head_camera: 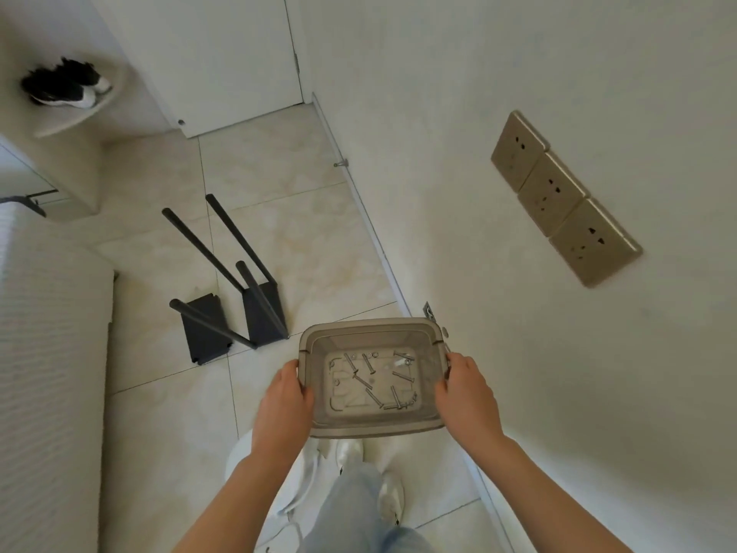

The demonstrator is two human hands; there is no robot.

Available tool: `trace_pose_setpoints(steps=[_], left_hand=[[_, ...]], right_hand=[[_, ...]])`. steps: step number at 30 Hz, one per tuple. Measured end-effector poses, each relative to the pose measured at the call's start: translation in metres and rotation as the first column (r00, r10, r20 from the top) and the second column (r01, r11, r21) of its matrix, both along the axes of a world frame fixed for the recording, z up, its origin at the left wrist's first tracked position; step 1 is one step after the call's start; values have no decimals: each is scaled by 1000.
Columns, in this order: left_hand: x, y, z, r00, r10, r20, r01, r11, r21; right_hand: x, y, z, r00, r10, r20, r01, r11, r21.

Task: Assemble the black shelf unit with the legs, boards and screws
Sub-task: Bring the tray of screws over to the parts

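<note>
Both forearms are stretched forward and down. A translucent grey plastic bin (359, 324) is held level between them, its left side gripped by the left hand (284, 397) and its right rim by the right hand (466, 393), fingers curled round. Black legs (203, 250) and boards (205, 325) are laid on the tiled floor (279, 161), ahead to the left. Loose silver screws (363, 381) are scattered across the bin's bottom.

2 forearms extended forward; left hand (285, 397), right hand (464, 389) grip opposite sides of bin (371, 323).
</note>
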State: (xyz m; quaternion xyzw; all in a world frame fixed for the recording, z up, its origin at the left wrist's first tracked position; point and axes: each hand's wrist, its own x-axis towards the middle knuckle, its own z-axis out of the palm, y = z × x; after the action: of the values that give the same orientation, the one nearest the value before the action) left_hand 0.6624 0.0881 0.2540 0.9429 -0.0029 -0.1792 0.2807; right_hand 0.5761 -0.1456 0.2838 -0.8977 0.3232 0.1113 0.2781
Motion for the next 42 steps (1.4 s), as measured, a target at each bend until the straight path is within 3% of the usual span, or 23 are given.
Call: trace_pose_setpoints(steps=[9, 23, 33, 42], left_hand=[[96, -1, 3, 1000, 17, -19, -18, 999, -40], [238, -29, -18, 992, 21, -122, -15, 999, 50], [307, -62, -48, 978, 105, -180, -100, 994, 35], [376, -75, -88, 959, 60, -278, -63, 998, -3]], right_hand=[[104, -4, 1, 996, 79, -51, -80, 997, -16], [250, -33, -31, 982, 137, -131, -142, 989, -31], [330, -66, -65, 976, 112, -184, -115, 993, -6], [388, -75, -110, 986, 41, -165, -39, 999, 17]])
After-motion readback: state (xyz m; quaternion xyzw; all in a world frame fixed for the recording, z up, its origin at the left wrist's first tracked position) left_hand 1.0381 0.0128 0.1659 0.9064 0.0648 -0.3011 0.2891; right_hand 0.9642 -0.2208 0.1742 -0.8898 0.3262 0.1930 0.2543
